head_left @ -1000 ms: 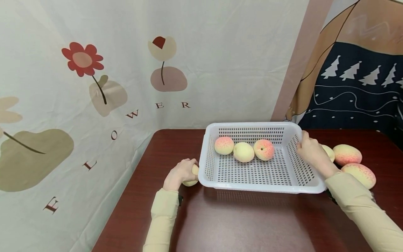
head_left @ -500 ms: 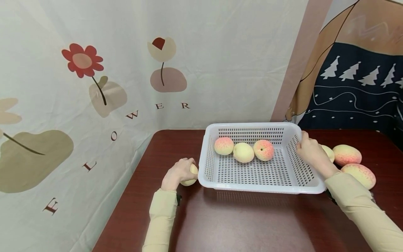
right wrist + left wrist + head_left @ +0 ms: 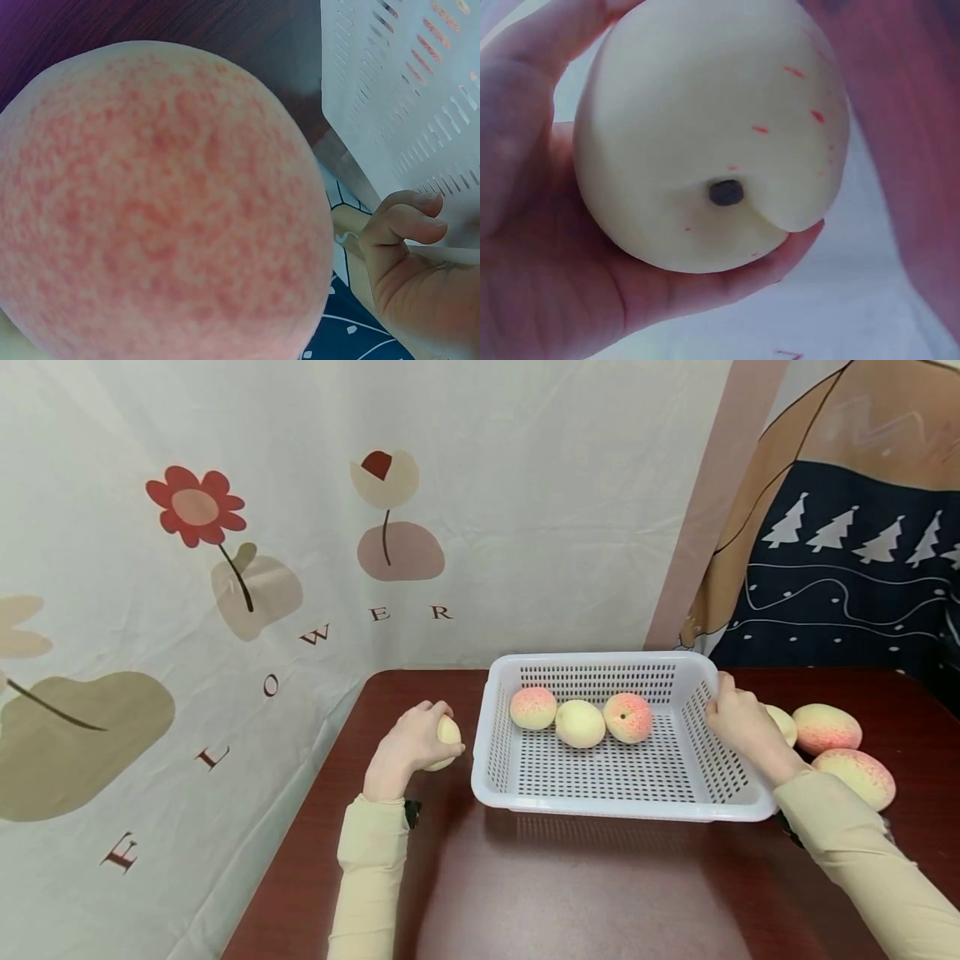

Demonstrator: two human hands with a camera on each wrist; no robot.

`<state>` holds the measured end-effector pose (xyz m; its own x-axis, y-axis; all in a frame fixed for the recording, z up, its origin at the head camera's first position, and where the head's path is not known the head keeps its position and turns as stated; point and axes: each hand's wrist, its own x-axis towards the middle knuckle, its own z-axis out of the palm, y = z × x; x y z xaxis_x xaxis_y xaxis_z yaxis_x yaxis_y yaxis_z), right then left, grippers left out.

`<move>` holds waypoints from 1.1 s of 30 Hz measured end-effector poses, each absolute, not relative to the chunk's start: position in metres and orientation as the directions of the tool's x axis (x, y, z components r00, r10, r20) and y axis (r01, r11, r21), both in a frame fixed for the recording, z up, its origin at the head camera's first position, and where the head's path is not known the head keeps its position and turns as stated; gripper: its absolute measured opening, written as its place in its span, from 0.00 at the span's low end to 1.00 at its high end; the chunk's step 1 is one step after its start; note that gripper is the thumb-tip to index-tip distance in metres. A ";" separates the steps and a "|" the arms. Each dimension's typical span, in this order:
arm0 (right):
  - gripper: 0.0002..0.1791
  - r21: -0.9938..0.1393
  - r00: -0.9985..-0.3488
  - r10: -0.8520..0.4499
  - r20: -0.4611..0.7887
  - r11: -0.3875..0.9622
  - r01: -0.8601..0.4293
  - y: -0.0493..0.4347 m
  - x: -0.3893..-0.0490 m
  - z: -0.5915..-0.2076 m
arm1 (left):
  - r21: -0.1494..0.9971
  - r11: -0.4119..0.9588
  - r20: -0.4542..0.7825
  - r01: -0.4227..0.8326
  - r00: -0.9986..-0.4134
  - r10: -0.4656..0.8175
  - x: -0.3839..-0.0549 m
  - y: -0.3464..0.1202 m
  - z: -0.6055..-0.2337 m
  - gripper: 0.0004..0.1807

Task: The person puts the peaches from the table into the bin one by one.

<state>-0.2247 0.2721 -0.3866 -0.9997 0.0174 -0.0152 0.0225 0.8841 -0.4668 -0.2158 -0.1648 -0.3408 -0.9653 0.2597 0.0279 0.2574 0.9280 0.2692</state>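
My left hand [image 3: 405, 747] holds a pale yellow peach [image 3: 448, 732] left of the white basket. The left wrist view shows the fingers and thumb around that peach [image 3: 697, 120], its dark stem spot facing the camera. At the basket's right end, my right hand [image 3: 742, 722] grips the rim of the plastic basket [image 3: 592, 808]. Seen from the right wrist, the right hand [image 3: 427, 281] has curled fingers against the perforated basket wall [image 3: 367, 97]. Inside the basket lie a pink-tinged peach [image 3: 533, 707], a pale peach [image 3: 580, 724] and a redder peach [image 3: 628, 717].
Right of the basket, a pink-yellow peach [image 3: 827, 727], a larger speckled peach [image 3: 855, 775] and a partly hidden pale peach [image 3: 782, 722] lie on the dark red table [image 3: 600, 893]. Behind the table hangs a printed cloth [image 3: 555, 510].
My left hand has moved away from the basket's left side, to the left and further back, with the peach in it. My right hand and the basket have stayed in place.
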 end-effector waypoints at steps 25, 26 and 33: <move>0.33 -0.469 -1.000 0.017 -0.011 0.883 0.020 0.273 -0.225 -0.389 | 0.304 0.756 0.172 0.580 -0.814 0.555 -0.218 -0.104 -0.330 0.25; 0.33 -0.469 -1.000 0.018 -0.011 0.883 0.021 0.273 -0.225 -0.389 | 0.305 0.751 0.166 0.586 -0.809 0.564 -0.219 -0.102 -0.332 0.25; 0.32 -0.438 -0.996 0.022 0.086 0.899 -0.018 0.272 -0.226 -0.389 | 0.335 0.723 0.104 0.604 -0.786 0.609 -0.225 -0.091 -0.343 0.25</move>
